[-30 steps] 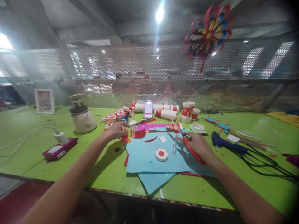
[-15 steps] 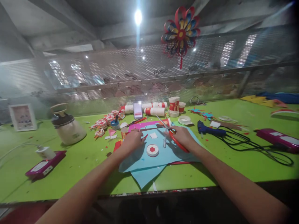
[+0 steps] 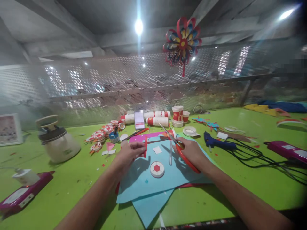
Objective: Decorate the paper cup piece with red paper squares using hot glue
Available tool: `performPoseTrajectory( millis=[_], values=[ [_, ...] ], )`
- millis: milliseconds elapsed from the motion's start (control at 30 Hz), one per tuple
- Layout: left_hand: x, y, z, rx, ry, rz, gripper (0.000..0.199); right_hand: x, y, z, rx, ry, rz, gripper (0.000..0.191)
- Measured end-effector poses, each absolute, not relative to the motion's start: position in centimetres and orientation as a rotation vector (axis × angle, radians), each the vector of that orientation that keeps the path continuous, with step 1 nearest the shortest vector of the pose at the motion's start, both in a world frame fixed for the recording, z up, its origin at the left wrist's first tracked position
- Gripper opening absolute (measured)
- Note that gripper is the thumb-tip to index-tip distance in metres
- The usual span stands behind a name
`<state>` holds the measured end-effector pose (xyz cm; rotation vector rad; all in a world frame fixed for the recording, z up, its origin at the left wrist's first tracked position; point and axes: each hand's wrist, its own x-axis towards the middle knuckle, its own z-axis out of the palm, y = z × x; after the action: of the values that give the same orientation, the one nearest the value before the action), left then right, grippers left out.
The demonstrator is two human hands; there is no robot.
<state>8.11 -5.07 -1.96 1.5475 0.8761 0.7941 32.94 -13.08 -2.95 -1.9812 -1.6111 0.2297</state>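
Between the thumb and fingers of my left hand [image 3: 130, 153] is a narrow red paper strip [image 3: 145, 147], held upright above the blue paper. My right hand [image 3: 192, 151] grips the orange-handled scissors [image 3: 184, 156], whose blades are spread apart and point up and to the left. Below and between the hands lies a round white paper-cup base [image 3: 157, 169] with a red hexagon on it. A small white paper square [image 3: 157, 149] and a clear, pen-like tube [image 3: 170, 153] rest on the blue paper [image 3: 136, 188].
A blue glue gun [image 3: 217, 142] with black cords lies at right, near a purple power strip [image 3: 287, 151]. Stacked paper cups [image 3: 177, 116], a tape roll [image 3: 190, 131] and a phone [image 3: 139, 119] stand behind. A kettle [image 3: 59, 147] is at left.
My left hand has lifted slightly and turned, bringing the red strip upright. The scissors remain in my right hand with blades apart. The view has tilted up a little.
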Motion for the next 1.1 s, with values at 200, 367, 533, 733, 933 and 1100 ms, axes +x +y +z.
performPoseTrajectory(
  millis=[200, 367, 533, 733, 933, 1100],
  values=[
    [8.6, -7.1, -0.6, 1.282, 0.709, 0.878, 0.043, 32.8, -13.7, -2.7, -1.846, -1.606, 0.236, 0.028],
    [8.4, -8.0, -0.1, 1.221, 0.666, 0.937, 0.043, 32.0, -14.7, -2.4, -1.742, -1.655, 0.329, 0.040],
    [8.4, -7.7, -0.3, 1.218, 0.710, 0.981, 0.045, 30.9, -15.6, -1.9, -1.678, -1.710, 0.423, 0.033],
    [8.2, -7.2, 0.1, 1.100, 0.771, 1.074, 0.030, 29.5, -16.5, -1.3, -1.675, -1.790, 0.563, 0.030],
    [8.2, -7.7, 0.9, 0.997, 0.715, 1.099, 0.022, 29.5, -16.8, -1.5, -1.699, -1.899, 0.683, 0.037],
    [8.4, -7.6, 1.2, 0.885, 0.713, 1.166, 0.009, 29.8, -16.6, -1.8, -1.687, -1.897, 0.608, 0.041]
  ],
)
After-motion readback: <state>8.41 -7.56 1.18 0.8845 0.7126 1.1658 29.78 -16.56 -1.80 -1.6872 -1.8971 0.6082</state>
